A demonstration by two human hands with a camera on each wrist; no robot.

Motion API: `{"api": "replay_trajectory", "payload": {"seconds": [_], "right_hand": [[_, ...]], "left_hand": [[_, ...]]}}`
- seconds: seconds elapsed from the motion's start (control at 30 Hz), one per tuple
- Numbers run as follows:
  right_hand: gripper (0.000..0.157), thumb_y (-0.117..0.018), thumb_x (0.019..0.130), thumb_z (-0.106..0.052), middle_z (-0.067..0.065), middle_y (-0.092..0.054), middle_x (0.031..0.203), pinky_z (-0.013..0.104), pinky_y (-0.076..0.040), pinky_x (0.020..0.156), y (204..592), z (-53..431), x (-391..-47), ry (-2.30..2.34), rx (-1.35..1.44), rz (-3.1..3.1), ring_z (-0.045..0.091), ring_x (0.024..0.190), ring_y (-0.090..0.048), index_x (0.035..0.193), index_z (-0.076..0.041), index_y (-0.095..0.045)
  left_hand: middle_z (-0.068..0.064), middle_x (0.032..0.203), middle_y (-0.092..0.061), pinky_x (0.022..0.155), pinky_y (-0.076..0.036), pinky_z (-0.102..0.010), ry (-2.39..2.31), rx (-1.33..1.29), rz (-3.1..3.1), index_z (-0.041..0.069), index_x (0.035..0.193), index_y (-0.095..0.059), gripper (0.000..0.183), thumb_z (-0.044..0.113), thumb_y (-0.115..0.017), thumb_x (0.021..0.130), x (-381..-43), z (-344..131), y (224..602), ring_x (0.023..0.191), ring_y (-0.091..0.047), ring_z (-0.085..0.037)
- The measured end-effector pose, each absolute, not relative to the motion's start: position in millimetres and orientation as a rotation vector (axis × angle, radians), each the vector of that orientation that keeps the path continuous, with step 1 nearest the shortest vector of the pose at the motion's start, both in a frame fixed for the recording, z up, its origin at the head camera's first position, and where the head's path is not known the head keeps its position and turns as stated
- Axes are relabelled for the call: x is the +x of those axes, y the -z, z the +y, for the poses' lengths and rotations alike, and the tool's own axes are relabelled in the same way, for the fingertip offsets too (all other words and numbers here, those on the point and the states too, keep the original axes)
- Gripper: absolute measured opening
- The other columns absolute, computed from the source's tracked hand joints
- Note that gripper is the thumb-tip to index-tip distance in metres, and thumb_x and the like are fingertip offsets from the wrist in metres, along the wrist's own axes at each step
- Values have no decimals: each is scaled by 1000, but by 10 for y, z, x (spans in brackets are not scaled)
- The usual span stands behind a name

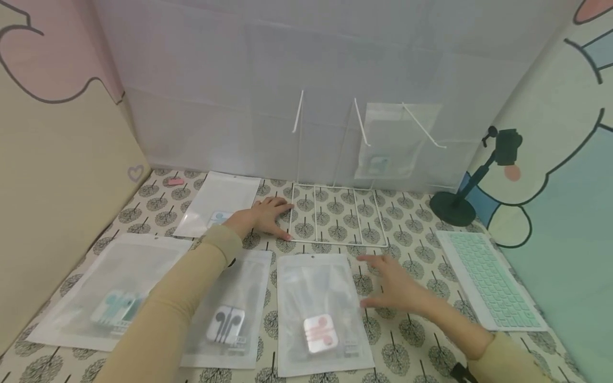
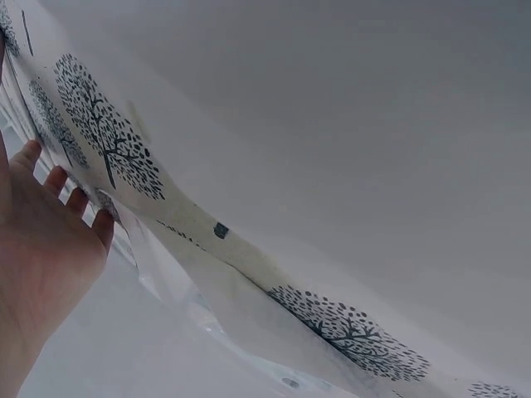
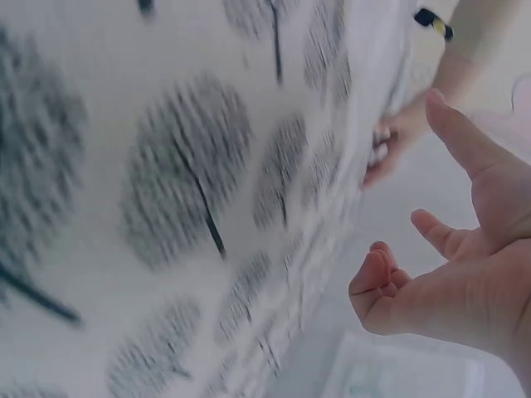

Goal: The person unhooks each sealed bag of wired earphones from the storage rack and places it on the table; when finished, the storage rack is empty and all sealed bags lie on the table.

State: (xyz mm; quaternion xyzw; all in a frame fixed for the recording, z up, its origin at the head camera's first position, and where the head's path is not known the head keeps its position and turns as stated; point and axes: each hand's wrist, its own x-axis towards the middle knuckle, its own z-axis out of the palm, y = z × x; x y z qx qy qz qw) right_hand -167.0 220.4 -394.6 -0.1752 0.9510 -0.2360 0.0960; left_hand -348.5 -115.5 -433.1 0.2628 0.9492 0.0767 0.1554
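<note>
My left hand (image 1: 268, 217) (image 2: 54, 240) is at the left side of the white wire rack (image 1: 335, 244), its fingertips touching or very near the base frame. Just above the patterned cloth, my right hand (image 1: 395, 282) (image 3: 456, 282) holds nothing, thumb and fingers apart. Beside it lies a clear zip bag (image 1: 313, 287) with pink earphones (image 1: 320, 333) in a square case. Another bag (image 1: 249, 276) has dark earphones (image 1: 226, 324) inside and is partly hidden by my left arm. From the rack's right hook hangs a bag (image 1: 390, 135) with a pale case in it.
At the left lie a bag (image 1: 158, 250) with a teal item and a flat bag (image 1: 230, 194) with a blue item. A small pink object (image 1: 175, 181) is near the back wall. On the right are a green-keyed keyboard (image 1: 493, 279) and a black stand (image 1: 452, 208).
</note>
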Motion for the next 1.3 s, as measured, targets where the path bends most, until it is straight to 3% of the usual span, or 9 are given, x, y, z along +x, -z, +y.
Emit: {"api": "replay_trajectory", "payload": {"seconds": [0.2,0.4,0.77,1.03,1.3], "right_hand": [[84,-83,70,-30,24,-43,124,54,-49,81,3632,2480,-2011,794,-540,2948,39,108,-47,139,-12,-40],[73,-79,77,-30,25,-43,123,54,-46,79,3360,2683,-2402,780,-511,3131,39,103,-45,135,-6,-44],[51,-72,85,-24,27,-34,134,61,-32,98,3131,3064,-3269,1086,-339,3368,44,122,-34,127,-3,-52],[54,-67,88,-22,17,-35,144,50,-36,107,3109,3284,-3651,1319,-111,3325,34,134,-30,133,-2,-45],[67,-66,87,-37,9,-31,151,46,-26,114,3220,3106,-3810,1748,210,3054,23,141,-26,140,-11,-36]], "left_hand": [[-5,158,-11,112,-12,-62,-200,766,2721,27,152,-14,107,79,-57,69,-3477,-1150,4352,144,-9,-34],[-7,158,-12,112,-13,-63,-219,776,2720,25,152,-15,105,75,-59,71,-3444,-1150,4304,144,-9,-34],[-8,157,-13,112,-11,-63,-238,753,2721,24,152,-17,103,71,-62,72,-3414,-1167,4259,144,-8,-35],[-8,158,-12,112,-13,-62,-204,792,2719,24,153,-14,103,74,-58,74,-3444,-1128,4292,144,-9,-34],[-8,158,-13,112,-11,-63,-214,773,2719,24,152,-15,104,74,-60,72,-3425,-1166,4294,144,-9,-34]]}}
